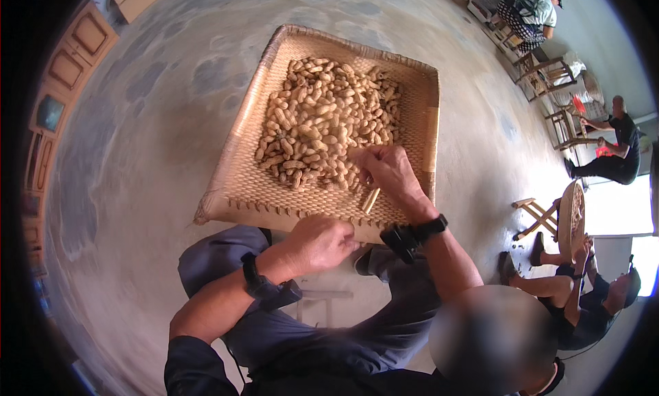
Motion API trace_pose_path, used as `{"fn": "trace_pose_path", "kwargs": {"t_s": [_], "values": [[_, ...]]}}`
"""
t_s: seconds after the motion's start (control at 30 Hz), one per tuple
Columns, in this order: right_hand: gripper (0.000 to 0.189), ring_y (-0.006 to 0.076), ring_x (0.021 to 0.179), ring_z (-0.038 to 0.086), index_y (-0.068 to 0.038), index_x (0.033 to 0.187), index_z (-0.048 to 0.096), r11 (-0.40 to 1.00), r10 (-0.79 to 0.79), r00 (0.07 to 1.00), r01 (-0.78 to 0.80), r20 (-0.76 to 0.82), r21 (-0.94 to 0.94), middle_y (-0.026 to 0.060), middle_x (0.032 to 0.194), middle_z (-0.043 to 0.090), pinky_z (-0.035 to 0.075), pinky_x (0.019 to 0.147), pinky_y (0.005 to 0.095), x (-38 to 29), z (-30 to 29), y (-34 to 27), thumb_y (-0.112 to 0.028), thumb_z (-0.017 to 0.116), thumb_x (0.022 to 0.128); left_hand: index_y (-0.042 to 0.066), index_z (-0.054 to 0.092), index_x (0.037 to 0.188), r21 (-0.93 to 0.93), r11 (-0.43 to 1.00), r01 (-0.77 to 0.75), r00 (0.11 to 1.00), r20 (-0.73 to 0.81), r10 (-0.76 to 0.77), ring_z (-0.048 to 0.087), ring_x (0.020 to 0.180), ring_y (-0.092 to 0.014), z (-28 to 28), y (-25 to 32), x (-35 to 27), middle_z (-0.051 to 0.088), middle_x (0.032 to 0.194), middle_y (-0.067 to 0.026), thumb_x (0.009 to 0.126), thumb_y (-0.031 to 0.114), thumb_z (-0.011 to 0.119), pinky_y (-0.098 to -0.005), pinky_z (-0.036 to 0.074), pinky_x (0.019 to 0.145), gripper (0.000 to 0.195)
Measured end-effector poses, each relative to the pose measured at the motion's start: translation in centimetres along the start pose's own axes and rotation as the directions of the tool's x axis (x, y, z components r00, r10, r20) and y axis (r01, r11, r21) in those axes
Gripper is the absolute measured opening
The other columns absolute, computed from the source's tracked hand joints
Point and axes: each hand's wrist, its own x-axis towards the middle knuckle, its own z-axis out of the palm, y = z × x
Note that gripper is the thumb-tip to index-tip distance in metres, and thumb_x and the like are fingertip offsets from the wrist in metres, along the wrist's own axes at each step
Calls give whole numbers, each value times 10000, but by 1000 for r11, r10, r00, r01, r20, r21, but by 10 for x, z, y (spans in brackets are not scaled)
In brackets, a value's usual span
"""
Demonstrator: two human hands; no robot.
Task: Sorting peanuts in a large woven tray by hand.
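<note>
In front of me a woven tray (pixel 247 138) holds a heap of peanuts in their shells (pixel 319 118). My right hand (pixel 388 172) is inside it, fingertips bent together at the heap's near right side; whether they pinch a peanut is hidden. A short pale stick, perhaps split bamboo (pixel 370 201), lies on the weave just below that hand. At the tray's near edge is my left hand (pixel 322 241), with curled fingers and the thumb close to the index finger. I cannot see what, if anything, it holds. Black devices are strapped on both wrists.
Wooden cabinets (pixel 72 61) line the left side. At right, a person sits with a round tray (pixel 570 221) by a folding wooden stand (pixel 538 218). Farther off are two more people and wooden chairs (pixel 543 74). A blurred round patch (pixel 494 339) covers the lower right.
</note>
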Motion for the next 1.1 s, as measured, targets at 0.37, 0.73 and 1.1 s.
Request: {"fn": "trace_pose_path", "kwargs": {"t_s": [0.37,0.73,1.1], "values": [[353,84,557,508,1,892,693,598,168,849,-492,501,632,20,727,599,343,472,232,-74,2,-5,-338,665,986,0,623,1141,-222,949,-223,876,-472,95,679,736,-218,-35,8,8,668,832,-112,889,-20,665,-332,541,684,257],[394,57,546,467,1,888,689,699,113,906,-364,407,616,1,674,581,331,466,219,-74,-1,-2,-380,672,986,-22,608,1097,-590,807,-39,940,-295,-171,617,659,-98,-28,13,13,684,854,-59,958,8,618,-256,514,594,143],[225,61,686,579,47,1019,690,862,18,981,-113,192,494,27,816,678,489,606,225,-84,4,-19,-158,735,939,19,579,1117,-606,790,-94,942,-311,-126,496,587,-42,-26,13,16,595,816,-5,1023,119,595,-200,405,513,138]]}}
